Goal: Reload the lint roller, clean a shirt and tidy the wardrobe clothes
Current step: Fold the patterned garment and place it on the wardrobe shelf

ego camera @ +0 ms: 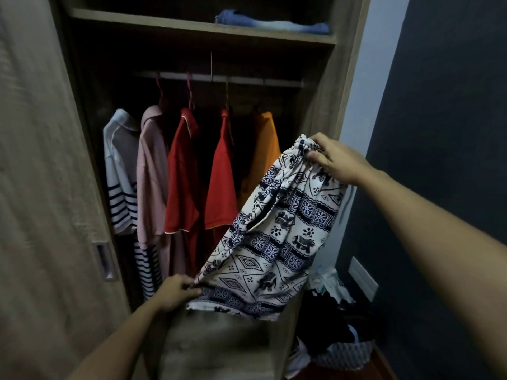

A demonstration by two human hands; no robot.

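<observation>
White shorts with a dark elephant pattern (277,231) hang stretched in front of the open wardrobe. My right hand (337,157) grips their gathered elastic waistband at the upper right. My left hand (175,293) pinches the hem at the lower left. Behind them, several shirts hang on the rail (227,79): a white striped one (120,171), a pink one (152,174), two red ones (183,171) and an orange one (263,154). No lint roller is in view.
Folded blue jeans (271,23) lie on the upper shelf (164,23). The sliding wardrobe door (41,187) stands to the left. A heap of clothes in a basket (337,333) sits on the floor at the right, by the dark wall (444,133). Beige fabric (216,349) lies below the shorts.
</observation>
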